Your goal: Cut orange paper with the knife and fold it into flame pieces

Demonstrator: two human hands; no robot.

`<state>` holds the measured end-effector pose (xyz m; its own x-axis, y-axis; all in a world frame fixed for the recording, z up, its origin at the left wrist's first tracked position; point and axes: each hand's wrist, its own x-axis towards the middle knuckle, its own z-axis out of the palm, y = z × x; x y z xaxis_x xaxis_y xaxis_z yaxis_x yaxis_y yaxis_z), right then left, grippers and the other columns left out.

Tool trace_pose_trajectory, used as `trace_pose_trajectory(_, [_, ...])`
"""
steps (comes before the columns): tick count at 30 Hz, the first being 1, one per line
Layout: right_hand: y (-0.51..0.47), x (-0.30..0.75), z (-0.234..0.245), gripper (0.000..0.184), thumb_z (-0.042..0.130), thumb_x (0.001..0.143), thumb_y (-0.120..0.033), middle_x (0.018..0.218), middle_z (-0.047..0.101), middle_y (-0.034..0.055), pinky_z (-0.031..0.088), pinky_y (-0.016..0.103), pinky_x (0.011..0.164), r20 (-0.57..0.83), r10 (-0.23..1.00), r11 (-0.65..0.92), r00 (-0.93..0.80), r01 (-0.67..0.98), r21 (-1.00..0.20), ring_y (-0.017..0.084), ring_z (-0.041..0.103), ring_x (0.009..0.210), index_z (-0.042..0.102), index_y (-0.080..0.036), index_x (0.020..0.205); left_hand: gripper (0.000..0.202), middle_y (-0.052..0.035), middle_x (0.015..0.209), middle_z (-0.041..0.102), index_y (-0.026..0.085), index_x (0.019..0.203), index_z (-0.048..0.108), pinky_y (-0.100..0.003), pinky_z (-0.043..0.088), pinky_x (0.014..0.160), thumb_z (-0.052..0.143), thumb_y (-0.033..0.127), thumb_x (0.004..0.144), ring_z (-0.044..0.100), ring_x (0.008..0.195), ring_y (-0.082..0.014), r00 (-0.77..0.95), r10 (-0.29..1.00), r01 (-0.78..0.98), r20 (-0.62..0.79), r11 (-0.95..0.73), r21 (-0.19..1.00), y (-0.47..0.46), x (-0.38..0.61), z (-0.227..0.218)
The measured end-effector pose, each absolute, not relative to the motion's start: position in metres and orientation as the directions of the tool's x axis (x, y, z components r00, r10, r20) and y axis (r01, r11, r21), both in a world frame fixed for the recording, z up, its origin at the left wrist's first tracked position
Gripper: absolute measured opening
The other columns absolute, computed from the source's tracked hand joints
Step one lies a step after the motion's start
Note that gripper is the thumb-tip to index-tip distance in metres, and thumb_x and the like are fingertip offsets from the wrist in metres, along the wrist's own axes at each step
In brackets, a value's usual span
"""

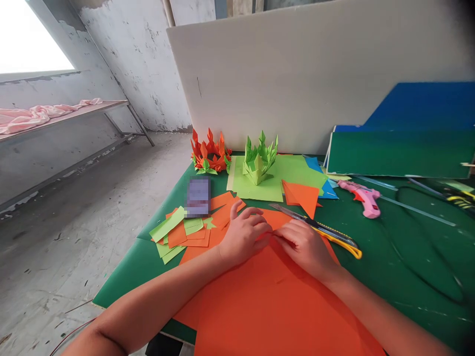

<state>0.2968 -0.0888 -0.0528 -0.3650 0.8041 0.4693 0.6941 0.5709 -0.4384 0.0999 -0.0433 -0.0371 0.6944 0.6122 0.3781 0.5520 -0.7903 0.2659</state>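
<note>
At twelve o'clock on orange sheet (pixel 282 306), left hand (pixel 245 233) and right hand (pixel 302 242) together, can't tell what's pinched; likely folding, next needs creasing.

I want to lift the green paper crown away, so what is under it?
The green paper crown stands on light green paper. Whatever lies directly beneath its base is covered and cannot be seen.

Large orange paper (pixel 274 311), plain, mostly smooth, overlapping layers at left, spread over green table (pixel 404 232), near edge.
</note>
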Motion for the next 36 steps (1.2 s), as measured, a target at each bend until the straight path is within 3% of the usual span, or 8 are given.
trace_pose_trajectory(9, [-0.088, 0.300, -0.052, 0.022, 0.051, 0.095, -0.020, 0.075, 0.070, 0.0049, 0.047, 0.036, 0.071, 0.501, 0.809, 0.544, -0.307, 0.713, -0.443, 0.021, 0.061, 0.072, 0.065, -0.021, 0.079, 0.010, 0.0027, 0.079, 0.066, 0.023, 0.071, 0.057, -0.049, 0.017, 0.114, 0.058, 0.014, 0.074, 0.061, 0.093, -0.0194, 0.539, 0.710, 0.678, 0.453, -0.685, 0.268, -0.019, 0.087, -0.031])
trace_pose_trajectory(15, [-0.085, 0.304, -0.055, 0.022, 0.053, 0.095, -0.025, 0.074, 0.071, 0.0047, 0.049, 0.037, 0.071, 0.494, 0.830, 0.507, -0.257, 0.717, -0.478, 0.021, 0.061, 0.071, 0.066, -0.022, 0.078, 0.012, 0.0015, 0.084, 0.069, 0.023, 0.075, 0.058, -0.048, 0.022, 0.110, 0.055, 0.015, 0.083, 0.062, 0.094, -0.0196, 0.330, 0.777, 0.765, 0.536, -0.553, 0.331, -0.004, 0.073, -0.026])
trace_pose_trajectory(17, [-0.085, 0.304, -0.055, 0.023, 0.053, 0.095, -0.026, 0.075, 0.071, 0.0049, 0.049, 0.038, 0.071, 0.486, 0.838, 0.496, -0.247, 0.717, -0.490, 0.021, 0.062, 0.072, 0.066, -0.022, 0.078, 0.012, 0.0013, 0.091, 0.071, 0.025, 0.083, 0.062, -0.047, 0.020, 0.111, 0.053, 0.022, 0.090, 0.061, 0.099, -0.0198, 0.386, 0.757, 0.721, 0.527, -0.604, 0.339, -0.012, 0.076, -0.025])
trace_pose_trajectory(21, [-0.087, 0.301, -0.052, 0.022, 0.051, 0.096, -0.024, 0.077, 0.072, 0.0050, 0.049, 0.038, 0.072, 0.474, 0.840, 0.503, -0.265, 0.707, -0.496, 0.022, 0.063, 0.074, 0.067, -0.022, 0.080, 0.019, -0.0002, 0.105, 0.072, 0.030, 0.107, 0.067, -0.046, 0.016, 0.111, 0.057, 0.039, 0.094, 0.057, 0.110, -0.0224, 0.666, 0.633, 0.557, 0.394, -0.774, 0.301, -0.033, 0.087, -0.026])
trace_pose_trajectory(23, [-0.088, 0.301, -0.051, 0.022, 0.051, 0.096, -0.022, 0.077, 0.072, 0.0046, 0.049, 0.038, 0.072, 0.471, 0.838, 0.510, -0.274, 0.698, -0.502, 0.022, 0.062, 0.074, 0.067, -0.023, 0.081, 0.021, 0.0015, 0.092, 0.073, 0.029, 0.097, 0.070, -0.044, 0.019, 0.109, 0.050, 0.035, 0.099, 0.060, 0.101, -0.0191, 0.712, 0.602, 0.520, 0.361, -0.798, 0.305, -0.036, 0.090, -0.028])
trace_pose_trajectory(26, [-0.087, 0.303, -0.051, 0.021, 0.051, 0.096, -0.023, 0.077, 0.072, 0.0044, 0.049, 0.038, 0.073, 0.482, 0.841, 0.502, -0.247, 0.689, -0.523, 0.022, 0.063, 0.074, 0.066, -0.023, 0.081, 0.024, 0.0025, 0.081, 0.072, 0.027, 0.084, 0.070, -0.043, 0.024, 0.104, 0.051, 0.030, 0.098, 0.060, 0.093, -0.0183, 0.647, 0.649, 0.573, 0.400, -0.760, 0.306, -0.028, 0.087, -0.028])
trace_pose_trajectory(33, [-0.085, 0.317, -0.055, 0.021, 0.056, 0.094, -0.032, 0.080, 0.070, 0.0051, 0.051, 0.035, 0.072, 0.544, 0.833, 0.384, 0.097, 0.607, -0.696, 0.022, 0.065, 0.079, 0.064, -0.023, 0.078, 0.018, 0.0014, 0.083, 0.073, 0.024, 0.081, 0.069, -0.038, 0.037, 0.089, 0.056, 0.027, 0.093, 0.063, 0.085, -0.0182, 0.443, 0.765, 0.643, 0.468, -0.635, 0.429, -0.006, 0.071, -0.022])
trace_pose_trajectory(36, [-0.083, 0.322, -0.060, 0.021, 0.050, 0.097, -0.040, 0.098, 0.070, 0.0074, 0.053, 0.035, 0.078, 0.455, 0.874, 0.350, 0.171, 0.429, -0.833, 0.023, 0.066, 0.093, 0.063, -0.024, 0.103, 0.015, 0.0013, 0.087, 0.074, 0.024, 0.084, 0.068, -0.036, 0.040, 0.087, 0.057, 0.027, 0.092, 0.064, 0.087, -0.0187, 0.356, 0.797, 0.610, 0.487, -0.593, 0.525, -0.006, 0.070, -0.024])
